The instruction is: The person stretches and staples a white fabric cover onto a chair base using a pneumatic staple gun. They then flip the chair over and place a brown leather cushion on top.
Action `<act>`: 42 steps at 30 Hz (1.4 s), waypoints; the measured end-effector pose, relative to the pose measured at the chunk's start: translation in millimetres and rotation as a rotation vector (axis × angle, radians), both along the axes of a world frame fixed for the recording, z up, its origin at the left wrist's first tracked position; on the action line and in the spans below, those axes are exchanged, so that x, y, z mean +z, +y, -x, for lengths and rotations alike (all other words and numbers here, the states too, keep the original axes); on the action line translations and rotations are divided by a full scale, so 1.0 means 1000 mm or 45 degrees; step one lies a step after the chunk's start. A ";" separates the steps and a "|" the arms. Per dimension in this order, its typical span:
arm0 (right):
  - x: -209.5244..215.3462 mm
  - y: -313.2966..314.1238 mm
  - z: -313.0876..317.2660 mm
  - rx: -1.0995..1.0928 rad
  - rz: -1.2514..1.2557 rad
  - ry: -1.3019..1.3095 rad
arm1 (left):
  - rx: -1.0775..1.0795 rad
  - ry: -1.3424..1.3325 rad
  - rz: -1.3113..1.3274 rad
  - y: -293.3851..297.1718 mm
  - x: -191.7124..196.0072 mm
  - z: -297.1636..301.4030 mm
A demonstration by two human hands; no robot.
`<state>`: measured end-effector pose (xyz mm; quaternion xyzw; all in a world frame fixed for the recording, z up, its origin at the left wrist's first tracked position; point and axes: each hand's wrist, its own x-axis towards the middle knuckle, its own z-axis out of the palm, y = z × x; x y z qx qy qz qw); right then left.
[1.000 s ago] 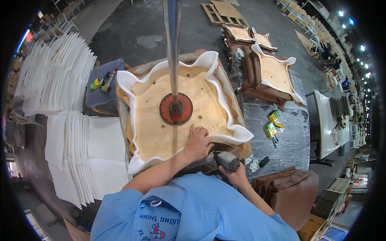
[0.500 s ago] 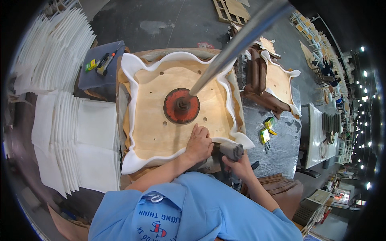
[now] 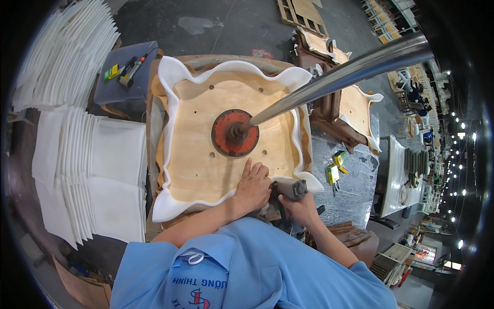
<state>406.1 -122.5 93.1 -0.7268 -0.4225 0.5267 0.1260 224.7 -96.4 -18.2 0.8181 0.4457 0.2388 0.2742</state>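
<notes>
A square plywood seat panel [image 3: 190, 123] lies in front of me, with white foam [image 3: 226, 67] curling up wavily round its edges. Brown cover material [image 3: 160, 129] shows outside the foam. A red round press plate [image 3: 222, 133] on a shiny metal rod [image 3: 339, 72] bears on the panel's middle. My left hand [image 3: 253, 186] is at the near edge, index finger straighter and the others bent; what lies beneath its fingers is hidden. My right hand [image 3: 302, 208] grips a grey staple gun [image 3: 292, 189], whose nose sits beside my left hand at the near edge.
White foam sheets [image 3: 116, 180] are stacked at left. A blue-grey padded stool [image 3: 116, 95] carries tools and a small box. Finished-looking seat panels with brown covers [image 3: 355, 110] and yellow-green boxes [image 3: 334, 172] lie on the plastic-covered table [image 3: 355, 195] at right.
The view has shifted slightly, so the rod slants more to the right. Both hands stay by the near edge, the right one still holding the staple gun.
</notes>
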 end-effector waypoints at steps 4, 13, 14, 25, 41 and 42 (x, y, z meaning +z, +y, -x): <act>-0.002 -0.003 -0.002 -0.030 -0.008 0.017 | 0.049 -0.104 0.100 0.000 -0.002 -0.001; 0.000 -0.007 0.004 -0.107 -0.049 0.094 | 0.136 -0.149 0.125 0.002 -0.003 -0.006; 0.000 -0.006 0.003 -0.085 -0.038 0.079 | 0.128 -0.149 0.134 0.002 -0.003 -0.006; -0.007 0.005 -0.003 0.021 -0.006 0.013 | 0.158 -0.149 0.143 0.003 -0.002 -0.011; -0.016 -0.048 -0.008 -0.181 -0.236 0.074 | 0.218 -0.559 0.874 0.012 0.099 0.075; -0.019 -0.046 -0.008 -0.200 -0.223 0.010 | 0.072 -0.417 1.056 -0.009 0.116 0.083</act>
